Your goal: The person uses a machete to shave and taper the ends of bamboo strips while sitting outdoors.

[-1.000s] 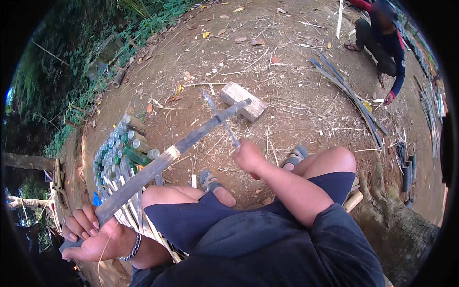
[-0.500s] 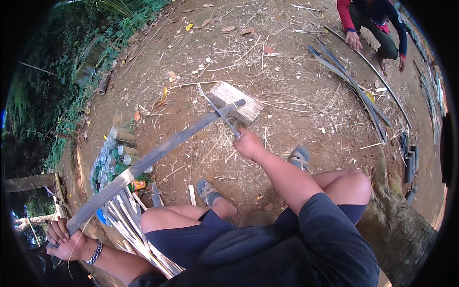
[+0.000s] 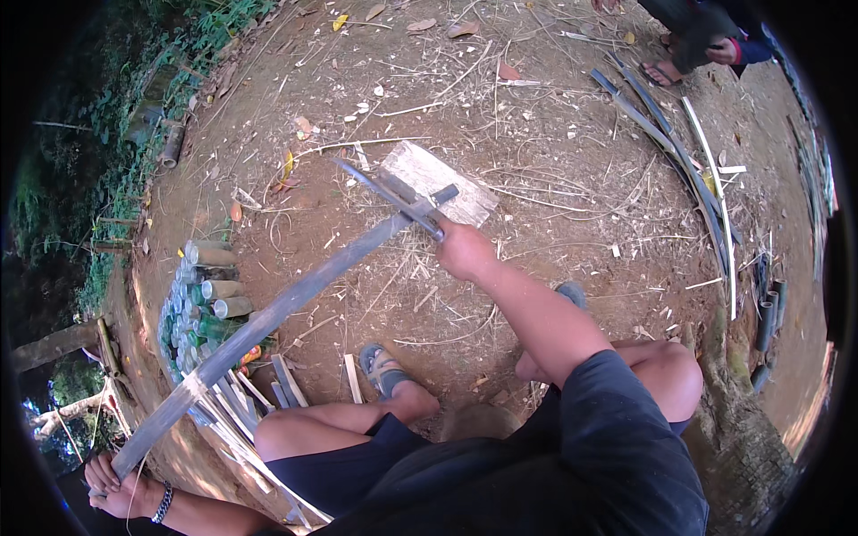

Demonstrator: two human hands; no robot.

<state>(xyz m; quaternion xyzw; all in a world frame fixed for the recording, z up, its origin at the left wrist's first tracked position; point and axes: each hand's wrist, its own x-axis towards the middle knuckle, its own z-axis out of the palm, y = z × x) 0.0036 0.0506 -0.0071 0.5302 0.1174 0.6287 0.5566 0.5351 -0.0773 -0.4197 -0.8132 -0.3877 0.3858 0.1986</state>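
My left hand [image 3: 121, 489], with a chain bracelet at the wrist, is closed round the near end of a long, flat grey bamboo strip [image 3: 286, 308]. The strip slants up across the view, and its far end lies over a pale wooden block [image 3: 460, 186] on the ground. In my right hand [image 3: 466, 254] is the handle of a long-bladed machete [image 3: 382, 194]; the fingers are wrapped round it. Its blade crosses the strip close to the far end, above the block. Whether the edge touches the bamboo, I cannot tell.
Several bottles [image 3: 213, 290] are heaped at the left, beside a bundle of pale split strips [image 3: 234, 424]. More long strips [image 3: 684, 170] lie at the right, near a crouching person [image 3: 693, 45]. A tree trunk [image 3: 742, 447] stands by my right knee. Chips and dry leaves litter the dirt.
The machete has turned so its blade shows broader, still crossing the strip near its far end. The other person has let go of a long strip, and a pale one now lies there.
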